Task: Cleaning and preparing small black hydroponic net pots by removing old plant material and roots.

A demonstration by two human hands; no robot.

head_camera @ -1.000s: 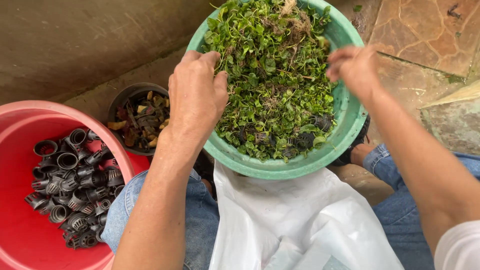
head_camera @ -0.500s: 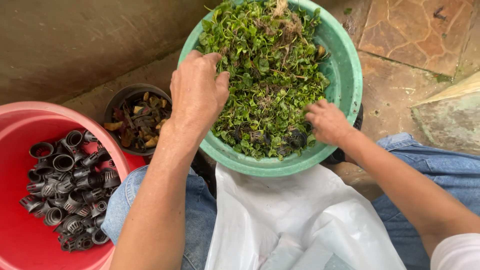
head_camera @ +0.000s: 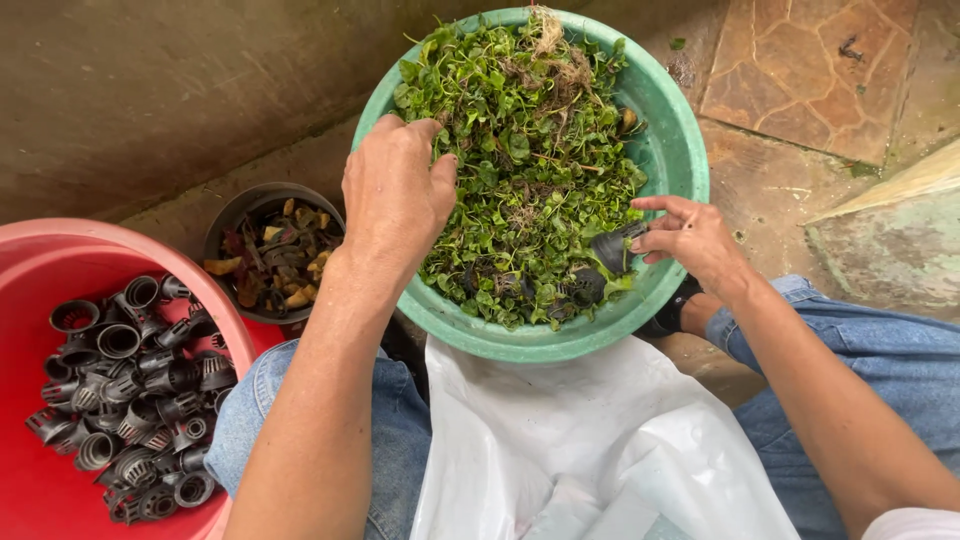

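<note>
black net pot point(head_camera: 612, 250) half hidden by right hand point(head_camera: 690, 240)

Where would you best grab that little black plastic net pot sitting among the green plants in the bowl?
Probably by the black plastic net pot's open rim, coming from the right: it tilts toward the right hand, whose fingers pinch it there, clear of the small green plants.

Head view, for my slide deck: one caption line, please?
Left hand rests on greens in green basin; right hand pinches small black net pot.
</note>
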